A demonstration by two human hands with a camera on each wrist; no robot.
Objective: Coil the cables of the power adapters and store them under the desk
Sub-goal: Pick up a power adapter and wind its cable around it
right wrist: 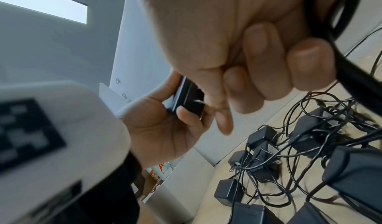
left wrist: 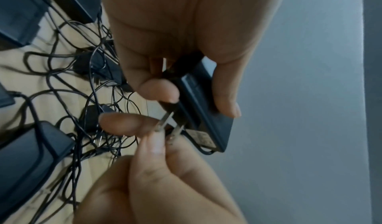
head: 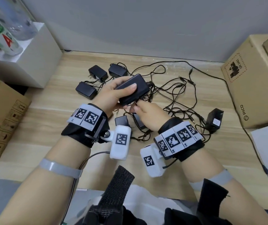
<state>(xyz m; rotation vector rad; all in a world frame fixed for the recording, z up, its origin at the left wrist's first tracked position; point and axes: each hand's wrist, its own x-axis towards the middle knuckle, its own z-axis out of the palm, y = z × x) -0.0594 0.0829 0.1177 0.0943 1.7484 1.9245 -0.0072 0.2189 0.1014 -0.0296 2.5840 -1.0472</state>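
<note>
Left hand (head: 113, 93) grip clasps black adapter (head: 132, 90); right hand (head: 147, 113) pinches its prongs (left wrist: 165, 121).

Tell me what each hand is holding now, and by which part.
The left hand grips a black power adapter by its body. The right hand pinches one of that adapter's metal plug prongs between thumb and forefinger.

The power adapter (head: 132, 88) is showing a smooth, matt black plastic shell with dull metal prongs (left wrist: 165, 121). The floor (head: 52, 111) is looking like pale wood-grain laminate; the boxes (head: 250, 82) are plain brown cardboard.
</note>
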